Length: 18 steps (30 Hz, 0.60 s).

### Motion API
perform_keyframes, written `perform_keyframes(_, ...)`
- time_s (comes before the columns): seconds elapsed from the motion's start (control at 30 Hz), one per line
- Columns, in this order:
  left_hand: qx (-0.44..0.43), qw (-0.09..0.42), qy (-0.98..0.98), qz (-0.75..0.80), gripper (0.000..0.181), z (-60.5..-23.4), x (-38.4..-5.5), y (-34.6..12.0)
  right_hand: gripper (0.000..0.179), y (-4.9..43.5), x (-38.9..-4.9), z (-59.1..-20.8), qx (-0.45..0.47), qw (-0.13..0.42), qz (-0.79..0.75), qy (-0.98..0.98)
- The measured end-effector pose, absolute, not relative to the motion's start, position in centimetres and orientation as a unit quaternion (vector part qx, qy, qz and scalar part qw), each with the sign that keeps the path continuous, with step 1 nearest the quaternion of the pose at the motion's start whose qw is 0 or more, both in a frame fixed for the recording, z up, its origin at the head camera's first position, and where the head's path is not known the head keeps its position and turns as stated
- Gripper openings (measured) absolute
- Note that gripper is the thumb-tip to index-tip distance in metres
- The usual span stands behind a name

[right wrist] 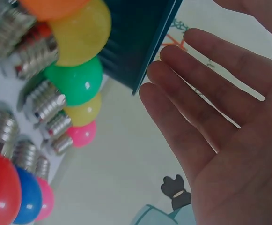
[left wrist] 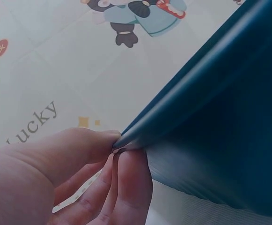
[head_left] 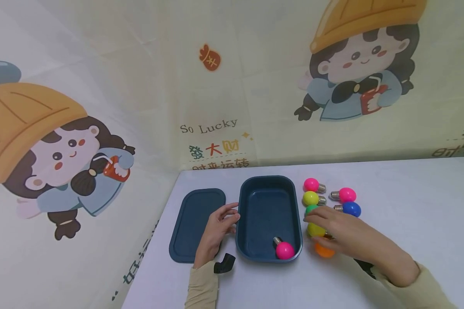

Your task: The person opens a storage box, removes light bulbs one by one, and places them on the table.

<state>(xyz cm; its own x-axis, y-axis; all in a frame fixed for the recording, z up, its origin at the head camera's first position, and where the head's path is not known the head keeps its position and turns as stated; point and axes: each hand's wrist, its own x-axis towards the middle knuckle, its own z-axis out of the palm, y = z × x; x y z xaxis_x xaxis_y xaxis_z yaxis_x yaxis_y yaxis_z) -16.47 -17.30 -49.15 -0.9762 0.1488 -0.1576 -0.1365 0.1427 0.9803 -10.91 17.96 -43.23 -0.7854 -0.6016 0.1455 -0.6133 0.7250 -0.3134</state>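
My left hand (head_left: 213,234) pinches the left rim of a dark blue rectangular container (head_left: 268,210); the left wrist view shows the thumb and fingers closing on that rim. Inside the container, a pink light bulb (head_left: 285,250) lies in the near right corner. My right hand (head_left: 346,231) hovers over the loose bulbs to the right, its fingers extended and nothing held. Beneath and around it are a green bulb (right wrist: 79,80), a yellow bulb (head_left: 315,230), an orange bulb (head_left: 325,250) and a blue bulb (head_left: 352,209). A red bulb (right wrist: 1,190) appears in the right wrist view.
A flat dark blue lid (head_left: 195,225) lies left of the container. Beyond my right hand are a pink bulb (head_left: 311,184), another yellow bulb (head_left: 310,198) and a further pink bulb (head_left: 347,195). A printed cloth (head_left: 270,141) hangs behind the white table (head_left: 421,197).
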Motion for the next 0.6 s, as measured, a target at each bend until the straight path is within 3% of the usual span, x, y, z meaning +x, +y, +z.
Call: perform_keyframes(0.6, 0.002, 0.115, 0.747, 0.655, 0.044, -49.0, -16.6, -17.3, 0.041, 14.0, -11.6, -42.8, 0.382, 0.038, 0.154, -0.910)
